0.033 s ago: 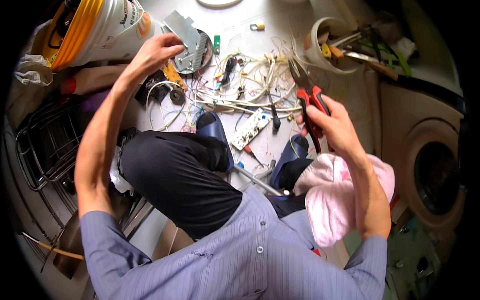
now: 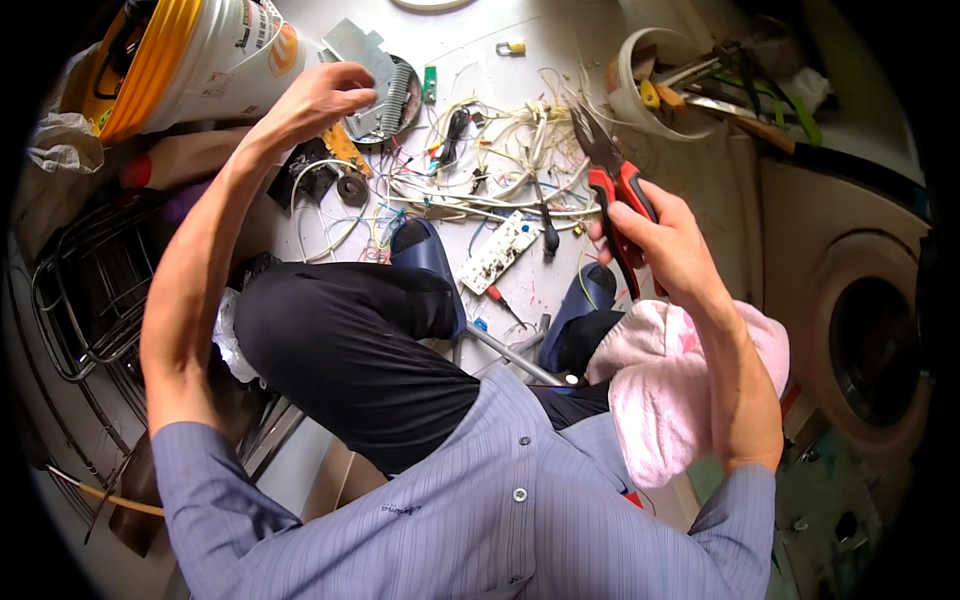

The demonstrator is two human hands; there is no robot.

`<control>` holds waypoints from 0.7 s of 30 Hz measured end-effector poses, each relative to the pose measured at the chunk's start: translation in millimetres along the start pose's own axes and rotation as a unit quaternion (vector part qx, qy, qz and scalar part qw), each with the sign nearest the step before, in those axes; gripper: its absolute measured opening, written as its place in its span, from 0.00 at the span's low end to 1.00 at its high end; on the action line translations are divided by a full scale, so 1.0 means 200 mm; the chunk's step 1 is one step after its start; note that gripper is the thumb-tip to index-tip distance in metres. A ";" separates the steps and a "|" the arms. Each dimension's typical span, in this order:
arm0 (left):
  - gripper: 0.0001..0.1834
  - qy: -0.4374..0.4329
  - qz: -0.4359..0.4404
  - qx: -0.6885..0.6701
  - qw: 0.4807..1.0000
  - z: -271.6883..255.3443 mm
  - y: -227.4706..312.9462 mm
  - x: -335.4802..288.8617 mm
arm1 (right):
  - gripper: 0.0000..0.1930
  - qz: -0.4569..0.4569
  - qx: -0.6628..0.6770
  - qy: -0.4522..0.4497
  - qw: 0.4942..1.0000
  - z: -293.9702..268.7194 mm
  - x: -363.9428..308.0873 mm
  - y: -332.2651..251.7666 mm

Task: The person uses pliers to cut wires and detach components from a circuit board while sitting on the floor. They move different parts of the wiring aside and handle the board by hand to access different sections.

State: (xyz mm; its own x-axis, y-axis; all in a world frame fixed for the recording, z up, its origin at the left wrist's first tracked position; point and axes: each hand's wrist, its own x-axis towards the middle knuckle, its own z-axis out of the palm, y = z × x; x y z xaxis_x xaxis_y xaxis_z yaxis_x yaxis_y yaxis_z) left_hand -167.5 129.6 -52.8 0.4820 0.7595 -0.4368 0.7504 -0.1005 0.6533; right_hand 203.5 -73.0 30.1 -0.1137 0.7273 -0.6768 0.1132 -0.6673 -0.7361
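With the right grip (image 2: 660,235) wrapped around the handles of red-and-black pliers (image 2: 606,160), held them near tangled wires (image 2: 535,150) on the floor (image 2: 470,55), pointing forward. Held the left grip (image 2: 322,95), curled, over a grey metal plate (image 2: 352,50); could not tell whether clamped on anything. Had a pink towel (image 2: 655,420) lying beneath the right forearm (image 2: 740,390).

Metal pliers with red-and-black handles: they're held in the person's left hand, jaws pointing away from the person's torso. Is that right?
Not quite: the hand is wrong. The head view shows the metal pliers with red-and-black handles held in the person's right hand, jaws pointing away from the person's torso.
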 end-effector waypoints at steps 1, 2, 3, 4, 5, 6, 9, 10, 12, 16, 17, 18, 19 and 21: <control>0.19 -0.016 0.049 0.061 0.997 0.08 -0.02 0.04 | 0.13 -0.005 0.003 -0.009 1.000 0.00 0.00 -0.02; 0.19 -0.089 0.038 0.091 0.991 0.15 0.05 0.08 | 0.13 -0.012 0.003 -0.010 1.000 -0.01 0.00 -0.03; 0.19 -0.163 0.025 0.120 0.979 0.25 0.12 0.10 | 0.13 -0.023 0.003 -0.001 1.000 -0.02 0.00 -0.03; 0.19 -0.194 0.042 0.162 0.967 0.39 0.11 0.12 | 0.13 -0.037 0.003 0.004 0.999 -0.02 0.00 -0.04; 0.19 -0.224 0.055 0.204 0.951 0.55 0.06 0.13 | 0.13 -0.052 0.003 0.006 0.999 -0.02 0.01 -0.05; 0.19 -0.303 0.040 0.252 0.918 0.69 0.07 0.11 | 0.12 -0.063 0.024 0.010 0.998 -0.03 0.00 -0.06; 0.18 -0.350 0.073 0.231 0.905 1.06 -0.02 -0.03 | 0.11 -0.080 0.035 0.029 0.996 -0.08 -0.05 -0.07; 0.19 -0.338 0.055 0.212 0.915 1.22 -0.13 -0.06 | 0.10 -0.084 0.040 0.029 0.995 -0.08 -0.05 -0.07; 0.18 -0.275 0.028 0.181 0.944 1.50 -0.25 -0.09 | 0.10 -0.080 0.053 0.033 0.995 -0.10 -0.08 -0.08; 0.19 -0.137 -0.044 0.126 0.981 1.84 -0.16 -0.13 | 0.09 -0.079 0.070 0.035 0.994 -0.13 -0.09 -0.03; 0.21 -0.110 -0.056 0.108 0.986 1.85 -0.12 -0.12 | 0.09 -0.082 0.071 0.035 0.994 -0.13 -0.10 -0.02; 0.23 -0.104 -0.095 0.094 0.986 1.89 -0.11 -0.09 | 0.09 -0.080 0.060 0.035 0.994 -0.14 -0.10 -0.02; 0.23 -0.091 -0.123 0.088 0.984 1.91 -0.08 -0.08 | 0.09 -0.080 0.065 0.031 0.994 -0.14 -0.11 -0.01; 0.24 -0.065 -0.174 0.075 0.980 1.92 -0.03 -0.07 | 0.09 -0.079 0.073 0.028 0.994 -0.15 -0.11 0.02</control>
State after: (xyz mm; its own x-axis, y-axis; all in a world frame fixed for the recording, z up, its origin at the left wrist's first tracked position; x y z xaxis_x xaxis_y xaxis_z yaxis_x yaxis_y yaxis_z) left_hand -4.8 -126.3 -288.2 0.2305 0.6773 -0.6986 0.9331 0.0497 0.3561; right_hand 235.2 -86.6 42.3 -0.0634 0.8300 -0.5541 -0.0473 -0.5571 -0.8291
